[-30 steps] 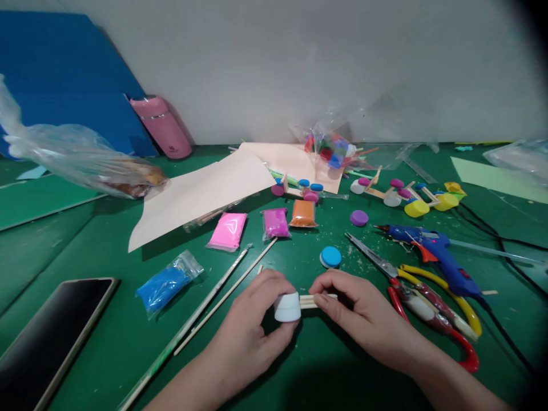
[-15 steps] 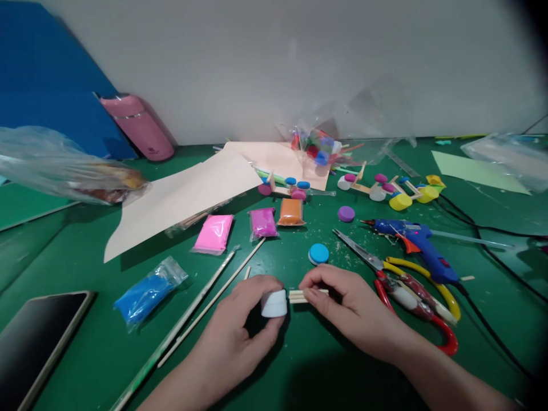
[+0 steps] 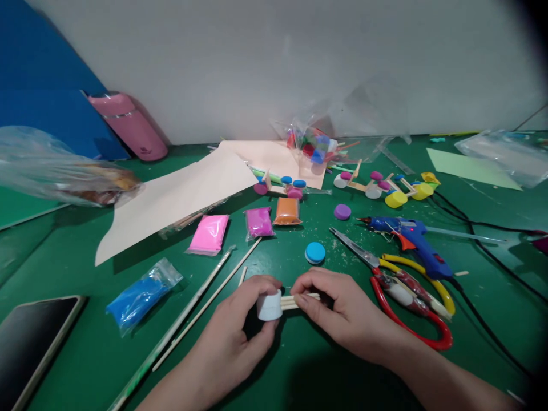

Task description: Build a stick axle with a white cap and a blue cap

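Note:
Between the thumb and fingers of my left hand (image 3: 242, 322) is a white bottle cap (image 3: 269, 305), turned on its side; a seam runs around it, so it may be two caps together. My right hand (image 3: 338, 311) pinches a small bundle of short wooden sticks (image 3: 289, 302). The sticks' left ends meet the cap's right face; whether they are fixed to it I cannot tell. Just beyond my right hand lies a blue cap (image 3: 315, 252). A purple cap (image 3: 342, 212) sits farther back. Long thin sticks (image 3: 205, 305) lie left of my left hand.
At right are pliers with red and yellow handles (image 3: 411, 342), a blue glue gun (image 3: 415, 237) and its black cord. Several clay packets, such as the pink one (image 3: 209, 234), lie left of centre. Small wheeled models (image 3: 363, 185) stand behind. A phone (image 3: 34, 348) lies at left.
My right hand has moved slightly left, closing the gap between the sticks and the white cap. The whole view has shifted a little.

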The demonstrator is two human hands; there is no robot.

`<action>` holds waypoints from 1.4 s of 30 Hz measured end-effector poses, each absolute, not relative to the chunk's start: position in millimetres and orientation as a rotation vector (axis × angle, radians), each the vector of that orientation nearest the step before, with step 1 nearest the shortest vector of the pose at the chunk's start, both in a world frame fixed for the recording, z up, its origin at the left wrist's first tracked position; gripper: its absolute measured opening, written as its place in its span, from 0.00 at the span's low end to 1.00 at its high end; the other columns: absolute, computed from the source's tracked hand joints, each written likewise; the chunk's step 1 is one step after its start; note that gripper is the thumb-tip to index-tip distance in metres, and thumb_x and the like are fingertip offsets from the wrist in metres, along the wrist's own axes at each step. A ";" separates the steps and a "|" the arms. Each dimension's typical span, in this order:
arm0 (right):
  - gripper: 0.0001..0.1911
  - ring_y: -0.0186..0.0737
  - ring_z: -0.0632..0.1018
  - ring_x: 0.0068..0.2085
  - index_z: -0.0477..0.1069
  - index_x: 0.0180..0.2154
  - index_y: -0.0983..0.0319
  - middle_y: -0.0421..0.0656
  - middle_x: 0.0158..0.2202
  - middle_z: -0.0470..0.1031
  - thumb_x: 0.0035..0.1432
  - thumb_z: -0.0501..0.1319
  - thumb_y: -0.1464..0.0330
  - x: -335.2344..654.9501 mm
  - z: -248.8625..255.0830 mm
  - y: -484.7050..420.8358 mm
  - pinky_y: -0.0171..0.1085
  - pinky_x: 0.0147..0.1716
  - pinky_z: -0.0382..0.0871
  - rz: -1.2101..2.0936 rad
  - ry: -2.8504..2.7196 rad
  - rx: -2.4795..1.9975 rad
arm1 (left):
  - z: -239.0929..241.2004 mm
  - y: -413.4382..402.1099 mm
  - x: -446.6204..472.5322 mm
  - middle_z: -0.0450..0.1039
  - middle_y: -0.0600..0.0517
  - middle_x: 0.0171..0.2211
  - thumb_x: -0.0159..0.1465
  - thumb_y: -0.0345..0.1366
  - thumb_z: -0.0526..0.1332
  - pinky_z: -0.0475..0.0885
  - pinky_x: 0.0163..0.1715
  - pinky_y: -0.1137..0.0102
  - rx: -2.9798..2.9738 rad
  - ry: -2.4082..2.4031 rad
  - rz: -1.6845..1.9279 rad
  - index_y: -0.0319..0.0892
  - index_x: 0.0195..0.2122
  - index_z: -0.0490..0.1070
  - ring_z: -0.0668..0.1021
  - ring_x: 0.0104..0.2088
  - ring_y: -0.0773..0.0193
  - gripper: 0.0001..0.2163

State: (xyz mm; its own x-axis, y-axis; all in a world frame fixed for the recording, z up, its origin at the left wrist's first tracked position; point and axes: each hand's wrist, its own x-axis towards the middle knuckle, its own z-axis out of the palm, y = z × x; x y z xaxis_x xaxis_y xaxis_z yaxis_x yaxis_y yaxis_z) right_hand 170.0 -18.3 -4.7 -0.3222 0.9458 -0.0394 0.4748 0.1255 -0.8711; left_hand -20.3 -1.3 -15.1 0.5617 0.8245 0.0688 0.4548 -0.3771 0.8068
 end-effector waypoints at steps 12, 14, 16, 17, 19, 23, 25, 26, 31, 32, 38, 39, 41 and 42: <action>0.07 0.31 0.65 0.25 0.67 0.32 0.61 0.37 0.25 0.65 0.59 0.52 0.67 177.8 -0.4 -16.1 0.29 0.23 0.58 1.101 -1.666 -1.415 | -7.6 -0.3 -28.3 0.66 0.49 0.46 0.58 0.29 0.56 0.67 0.44 0.66 1.637 0.980 0.661 0.47 0.39 0.61 0.71 0.46 0.60 0.09; 0.08 0.31 0.65 0.25 0.67 0.31 0.61 0.37 0.25 0.65 0.58 0.52 0.67 177.0 -1.2 -16.7 0.29 0.23 0.58 1.085 -1.680 -1.418 | -7.6 0.2 -27.4 0.66 0.49 0.45 0.58 0.29 0.56 0.68 0.43 0.67 1.641 0.986 0.660 0.47 0.39 0.61 0.71 0.45 0.60 0.09; 0.08 0.31 0.65 0.25 0.68 0.32 0.61 0.37 0.25 0.66 0.58 0.52 0.67 176.2 -2.1 -17.2 0.29 0.23 0.59 1.073 -1.698 -1.419 | -8.2 0.4 -25.7 0.66 0.49 0.43 0.58 0.28 0.55 0.68 0.42 0.67 1.724 0.994 0.645 0.46 0.39 0.60 0.71 0.43 0.61 0.09; 0.08 0.31 0.66 0.25 0.68 0.32 0.61 0.37 0.25 0.66 0.58 0.52 0.67 175.7 -2.6 -17.4 0.29 0.23 0.59 1.072 -1.711 -1.415 | -9.0 0.4 -24.9 0.66 0.49 0.42 0.59 0.28 0.54 0.68 0.41 0.68 1.793 1.000 0.635 0.46 0.39 0.59 0.71 0.42 0.62 0.09; 0.08 0.32 0.68 0.27 0.68 0.32 0.61 0.38 0.27 0.67 0.58 0.52 0.67 174.7 -3.5 -17.5 0.30 0.25 0.60 1.075 -1.754 -1.395 | -11.4 0.0 -23.8 0.65 0.49 0.40 0.58 0.26 0.53 0.67 0.39 0.68 1.957 1.022 0.614 0.45 0.40 0.58 0.71 0.40 0.62 0.10; 0.07 0.34 0.70 0.32 0.68 0.32 0.61 0.39 0.30 0.70 0.59 0.52 0.70 172.5 -5.8 -17.1 0.31 0.30 0.62 1.053 -1.878 -1.383 | -18.0 -1.3 -24.9 0.65 0.48 0.41 0.57 0.25 0.52 0.65 0.40 0.65 2.249 1.067 0.566 0.44 0.42 0.57 0.69 0.41 0.60 0.12; 0.07 0.34 0.70 0.32 0.67 0.33 0.61 0.39 0.30 0.70 0.59 0.51 0.71 171.7 -7.2 -16.6 0.32 0.31 0.61 1.016 -1.949 -1.399 | -19.2 -1.1 -25.8 0.67 0.48 0.41 0.58 0.26 0.52 0.64 0.40 0.63 2.352 1.083 0.539 0.44 0.42 0.57 0.69 0.41 0.58 0.12; 0.07 0.34 0.70 0.32 0.67 0.33 0.60 0.39 0.30 0.70 0.59 0.51 0.71 171.4 -7.9 -16.4 0.32 0.31 0.61 0.989 -1.985 -1.405 | -18.8 -0.7 -26.0 0.67 0.48 0.41 0.58 0.26 0.52 0.63 0.40 0.62 2.385 1.090 0.529 0.44 0.42 0.57 0.70 0.41 0.58 0.12; 0.08 0.36 0.68 0.33 0.67 0.33 0.60 0.40 0.29 0.70 0.60 0.50 0.71 170.0 -10.5 -15.3 0.34 0.31 0.59 0.856 -2.146 -1.400 | -11.5 2.0 -25.7 0.68 0.48 0.38 0.59 0.27 0.51 0.63 0.39 0.62 2.363 1.103 0.471 0.43 0.40 0.60 0.69 0.40 0.57 0.09; 0.08 0.36 0.68 0.33 0.67 0.33 0.60 0.40 0.29 0.70 0.60 0.50 0.71 169.7 -10.9 -15.3 0.34 0.31 0.59 0.838 -2.171 -1.399 | -10.0 2.3 -25.6 0.68 0.48 0.38 0.59 0.27 0.51 0.63 0.39 0.63 2.341 1.095 0.463 0.43 0.40 0.61 0.69 0.39 0.58 0.09; 0.10 0.38 0.68 0.34 0.69 0.36 0.60 0.43 0.32 0.68 0.60 0.50 0.71 168.9 -13.4 -17.4 0.35 0.34 0.60 0.718 -2.294 -1.432 | -9.0 2.9 -25.9 0.67 0.48 0.38 0.60 0.28 0.50 0.64 0.40 0.64 2.245 1.030 0.448 0.43 0.41 0.61 0.69 0.39 0.59 0.08; 0.10 0.37 0.67 0.34 0.70 0.36 0.60 0.43 0.33 0.67 0.60 0.50 0.71 168.9 -14.3 -17.7 0.35 0.33 0.60 0.695 -2.290 -1.446 | -9.7 3.1 -26.0 0.67 0.48 0.38 0.60 0.28 0.50 0.64 0.40 0.64 2.240 1.030 0.447 0.43 0.41 0.61 0.68 0.40 0.59 0.09; 0.09 0.37 0.67 0.34 0.70 0.35 0.60 0.43 0.33 0.66 0.59 0.51 0.71 168.9 -16.3 -17.9 0.35 0.33 0.60 0.638 -2.275 -1.469 | -11.2 3.5 -26.4 0.67 0.48 0.38 0.60 0.29 0.50 0.64 0.40 0.63 2.232 1.037 0.436 0.43 0.41 0.62 0.68 0.40 0.59 0.08; 0.09 0.38 0.67 0.34 0.70 0.34 0.60 0.43 0.33 0.66 0.59 0.51 0.70 168.9 -17.2 -17.8 0.36 0.33 0.60 0.611 -2.272 -1.478 | -12.0 3.7 -26.7 0.67 0.48 0.37 0.60 0.29 0.50 0.64 0.40 0.63 2.229 1.040 0.427 0.43 0.40 0.62 0.68 0.39 0.59 0.08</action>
State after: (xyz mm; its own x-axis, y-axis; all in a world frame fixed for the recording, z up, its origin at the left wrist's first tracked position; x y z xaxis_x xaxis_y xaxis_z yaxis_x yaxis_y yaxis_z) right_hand 168.9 -17.8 -17.2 -0.3875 0.9196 0.0641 0.7633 0.3591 -0.5370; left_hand -26.7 3.7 -12.0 0.6352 0.7720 0.0243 0.5665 -0.4870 0.6648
